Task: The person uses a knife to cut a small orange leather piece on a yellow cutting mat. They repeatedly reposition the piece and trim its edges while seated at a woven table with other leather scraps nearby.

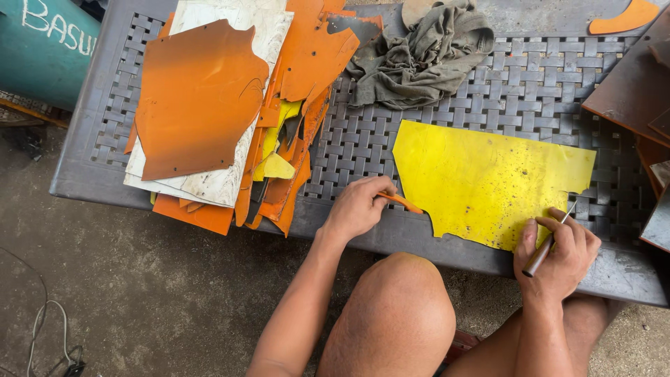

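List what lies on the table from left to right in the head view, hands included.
Stack of orange and white sheets → left hand holding a small orange piece → yellow sheet → right hand gripping a thin metal tool → dark brown sheets.

A sheet [488, 183] lies flat on the table [530, 84], toward its near edge. At nine o'clock of the sheet sits the left hand [357, 207], holding a strip [401, 202] that touches the sheet's edge. At five o'clock the right hand [558, 255] rests on the sheet's near corner, gripping a pen [546, 248]. A stack of sheets [216, 105] lies at ten o'clock, a rag [422, 59] at twelve.
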